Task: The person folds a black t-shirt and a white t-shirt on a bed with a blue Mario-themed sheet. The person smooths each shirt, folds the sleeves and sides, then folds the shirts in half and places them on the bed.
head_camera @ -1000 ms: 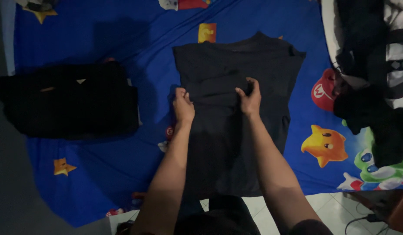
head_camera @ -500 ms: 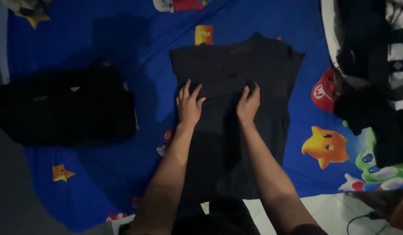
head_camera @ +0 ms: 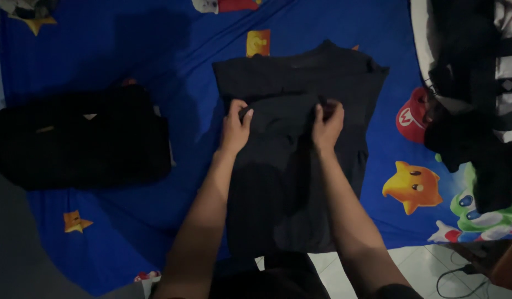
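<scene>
A: Where was the shirt [head_camera: 300, 138] at that moment?

B: It lay flat on the blue sheet [head_camera: 128, 44], in the middle, with its collar at the far side. Both hands were on it, about at its middle height.

A: What did the hands do with it?

B: The left hand [head_camera: 235, 128] was closed on a fold of the cloth near the left edge. The right hand [head_camera: 328, 126] was also pinched on the cloth, near the middle right. Between them the lower part of the shirt was lifted a little, and its edge made a line across the chest.

A: Was it different half a second before?

B: Yes. Then the left hand was spread flat with fingers apart and pressed on the cloth, and the right hand rested with loose fingers. A second before, they were a bit lower and already gripped the cloth. So I judged they smoothed it and then took hold again, and the fold was carried a little higher toward the collar.

A: And around it?

B: A dark folded pile [head_camera: 81, 138] lay to the left, well apart. A heap of clothes [head_camera: 477, 111] was at the right edge. These stayed in place.
</scene>
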